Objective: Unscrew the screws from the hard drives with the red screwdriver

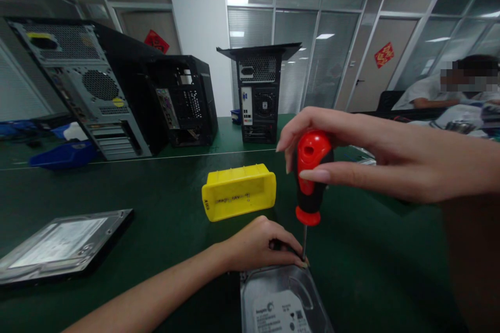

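Observation:
My right hand is closed around the red and black handle of a screwdriver, thumb on the near side and fingers over the far side. The screwdriver stands nearly upright, its thin metal shaft pointing down to the top corner of a hard drive. At that corner my left hand is closed, with thumb and fingertips pinched around the lower end of the shaft. Those fingers hide the tip and whatever lies under it. The silver drive has a white label and lies flat at the bottom of the view.
A yellow bin lies just beyond my left hand. Another hard drive is on the green table to the left. Computer cases stand at the back, a blue bin near them. A person sits at the far right.

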Demonstrator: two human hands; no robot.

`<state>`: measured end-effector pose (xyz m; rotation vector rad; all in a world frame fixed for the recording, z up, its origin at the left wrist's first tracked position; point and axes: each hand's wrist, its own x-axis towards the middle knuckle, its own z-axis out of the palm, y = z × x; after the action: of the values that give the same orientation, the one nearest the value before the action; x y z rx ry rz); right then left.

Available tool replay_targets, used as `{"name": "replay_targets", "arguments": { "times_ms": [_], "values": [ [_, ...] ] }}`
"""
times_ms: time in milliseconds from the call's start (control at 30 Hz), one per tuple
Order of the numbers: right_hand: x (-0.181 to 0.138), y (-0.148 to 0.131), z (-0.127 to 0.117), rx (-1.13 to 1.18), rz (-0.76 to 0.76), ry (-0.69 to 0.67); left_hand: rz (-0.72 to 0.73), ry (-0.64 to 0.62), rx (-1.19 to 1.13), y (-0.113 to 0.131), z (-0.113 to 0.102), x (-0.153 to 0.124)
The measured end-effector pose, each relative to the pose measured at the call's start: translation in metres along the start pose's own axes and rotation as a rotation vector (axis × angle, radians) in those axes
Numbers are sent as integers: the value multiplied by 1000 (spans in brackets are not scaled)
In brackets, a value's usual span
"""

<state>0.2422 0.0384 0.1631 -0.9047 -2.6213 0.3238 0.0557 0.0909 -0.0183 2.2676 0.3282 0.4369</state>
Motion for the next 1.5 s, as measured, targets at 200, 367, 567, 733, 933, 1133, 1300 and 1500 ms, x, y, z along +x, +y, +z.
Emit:
{"name": "replay_targets", "arguments": {
  "times_ms": [200, 367, 567, 733, 933, 1133, 1300, 1500],
  "values": [
    [5, 1, 2, -21, 2, 15, -5, -4, -20, 1, -1, 0],
    [7, 0, 2, -31, 43, 6, -37, -6, -15, 2, -2, 0],
    [5, -4, 1, -1, 41, 10, -19, -3, -12, 2, -2, 0],
    [4, -4, 1, -12, 27, 14, -11, 5, -2, 1, -1, 0],
    [4, -3, 2, -6, 22, 17, -21, -2, -4, 2, -1, 0],
    [4, -2, 2, -36, -3, 45, -14, 4, -9, 1, 0, 0],
    [6, -2, 1, -3, -4, 14, -14, 0, -7, 1, 0, 0],
    [6, -3, 1, 23, -2, -3, -16, 13, -8, 3, -1, 0]
  ]
}}
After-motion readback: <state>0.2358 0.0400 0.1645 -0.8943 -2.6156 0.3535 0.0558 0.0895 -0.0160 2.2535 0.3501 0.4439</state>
